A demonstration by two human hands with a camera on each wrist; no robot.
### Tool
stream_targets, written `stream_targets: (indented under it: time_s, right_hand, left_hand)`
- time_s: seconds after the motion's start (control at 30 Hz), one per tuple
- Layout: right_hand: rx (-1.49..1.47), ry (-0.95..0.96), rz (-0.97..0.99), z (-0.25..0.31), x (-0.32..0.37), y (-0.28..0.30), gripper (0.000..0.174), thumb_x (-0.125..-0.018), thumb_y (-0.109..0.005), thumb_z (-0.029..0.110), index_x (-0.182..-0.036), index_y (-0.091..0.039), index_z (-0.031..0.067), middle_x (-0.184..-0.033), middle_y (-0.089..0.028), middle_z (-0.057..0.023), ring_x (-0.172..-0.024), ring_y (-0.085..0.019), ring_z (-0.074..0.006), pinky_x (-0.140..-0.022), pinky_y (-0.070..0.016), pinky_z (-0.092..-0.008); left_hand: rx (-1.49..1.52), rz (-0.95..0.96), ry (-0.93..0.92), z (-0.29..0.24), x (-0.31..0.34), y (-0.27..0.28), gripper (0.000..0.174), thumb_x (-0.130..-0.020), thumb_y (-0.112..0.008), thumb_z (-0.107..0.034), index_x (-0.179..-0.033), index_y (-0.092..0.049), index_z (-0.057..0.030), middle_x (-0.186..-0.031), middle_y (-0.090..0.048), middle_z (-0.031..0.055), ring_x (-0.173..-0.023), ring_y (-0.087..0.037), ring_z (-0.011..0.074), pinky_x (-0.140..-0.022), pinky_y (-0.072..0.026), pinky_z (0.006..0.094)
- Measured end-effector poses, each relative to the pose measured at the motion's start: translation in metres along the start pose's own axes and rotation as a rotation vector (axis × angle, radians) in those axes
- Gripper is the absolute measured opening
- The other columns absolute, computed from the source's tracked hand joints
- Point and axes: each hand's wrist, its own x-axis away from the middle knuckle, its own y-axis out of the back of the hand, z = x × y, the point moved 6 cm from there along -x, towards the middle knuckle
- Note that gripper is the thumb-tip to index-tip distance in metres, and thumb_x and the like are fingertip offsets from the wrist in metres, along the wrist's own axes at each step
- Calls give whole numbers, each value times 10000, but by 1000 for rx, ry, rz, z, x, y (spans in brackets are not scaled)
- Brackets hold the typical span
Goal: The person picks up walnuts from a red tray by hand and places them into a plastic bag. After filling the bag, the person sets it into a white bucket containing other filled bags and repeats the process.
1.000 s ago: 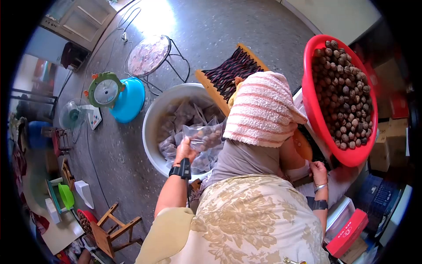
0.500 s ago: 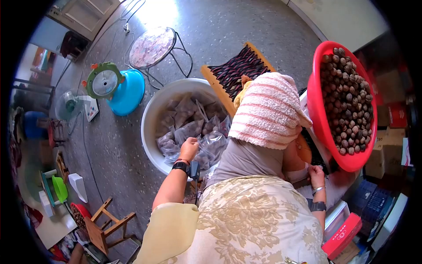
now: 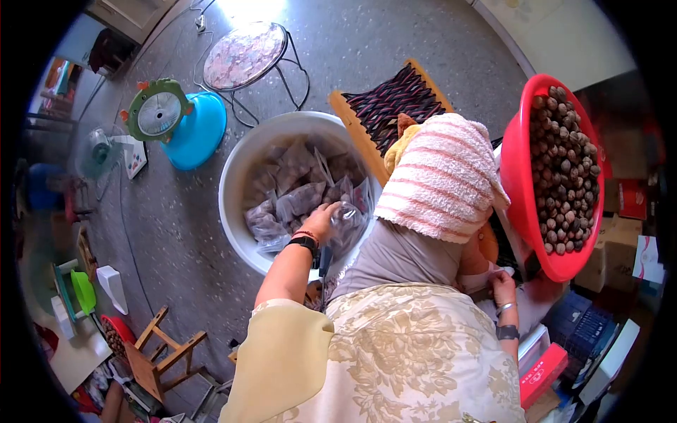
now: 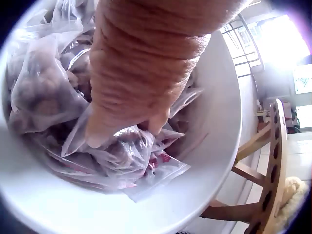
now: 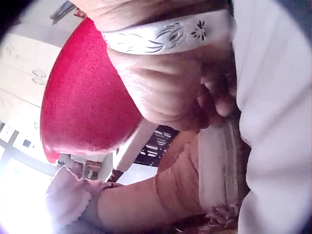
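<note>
Inside the large white tub (image 3: 229,190), my left hand (image 3: 321,220) is low over several clear plastic bags filled with brown lumps. The left wrist view shows my left hand (image 4: 141,63) with thumb and fingers on both sides of a crinkled clear bag (image 4: 124,146), gripping its plastic; part of the bag is hidden under the palm. My right hand (image 3: 503,287) rests by the bent leg. Seen from the right wrist, this hand (image 5: 165,87) has loosely curled fingers and no held thing shows.
A red basin (image 3: 518,169) of walnuts stands at the right. A striped towel (image 3: 444,180) covers the knee beside a woven wooden stool (image 3: 388,106). Left of the tub are a round stool (image 3: 247,56), a dial scale (image 3: 159,113) and a blue basin (image 3: 197,134).
A second ago my left hand held up a filled bag; that bag was lowered into the tub and let go. The hand has since moved right onto a bag there. My right hand stays by the leg.
</note>
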Motion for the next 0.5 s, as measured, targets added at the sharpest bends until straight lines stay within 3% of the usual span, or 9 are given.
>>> stream_targets:
  time_s: [0.1,0.17,0.2,0.27,0.4,0.43,0.5]
  right_hand:
    - [8,-76,-1,-1,1,-2,112,-899,-637,116,-900,-676,11,-751,-650,-33,-698,-587,-130,-666,-494,-286]
    - [11,56,-36,6,1,-4,107,-898,-641,145,-836,-642,58,-663,-595,-3,-479,-504,-102,-453,-404,-251]
    - [15,52,-38,6,3,-2,107,-898,-641,145,-836,-642,58,-663,-595,-3,-479,-504,-102,-453,-404,-251]
    - [115,-73,-32,9,6,1,115,-889,-652,114,-907,-676,3,-779,-666,-56,-743,-595,-132,-713,-501,-293]
    - [59,-42,-29,7,6,-2,121,-882,-663,116,-910,-677,-1,-800,-682,-82,-747,-613,-150,-727,-508,-304]
    - [92,-16,-37,14,8,-2,125,-879,-666,116,-914,-677,-4,-809,-687,-94,-752,-619,-157,-733,-510,-309]
    - [125,7,-48,20,11,-2,130,-876,-669,116,-917,-676,-8,-817,-692,-106,-757,-625,-165,-740,-512,-313]
  left_hand:
    - [-6,77,8,5,-9,-9,961,-632,-807,-63,-1483,-380,-196,-1422,-462,184,-1284,-491,371,-1073,-429,396]
    - [1,110,26,-1,-11,-10,987,-625,-814,-65,-1491,-363,-216,-1440,-441,191,-1288,-487,379,-1072,-430,407]
    - [3,140,46,-5,-10,-12,1014,-619,-820,-67,-1498,-347,-236,-1458,-420,199,-1292,-483,388,-1071,-430,418]
    - [-37,154,52,-19,-11,-10,993,-630,-805,-56,-1491,-351,-252,-1446,-417,214,-1280,-486,409,-1066,-432,431]
    - [-158,190,100,-29,-22,-12,868,-683,-711,0,-1448,-401,-267,-1356,-445,265,-1209,-516,471,-1032,-450,471]
    - [-172,121,58,-23,-26,-17,773,-697,-650,20,-1398,-458,-243,-1276,-470,275,-1142,-551,478,-983,-479,479]
    - [-160,113,38,-14,-31,-26,735,-700,-639,20,-1374,-483,-230,-1257,-479,277,-1124,-560,480,-959,-489,482]
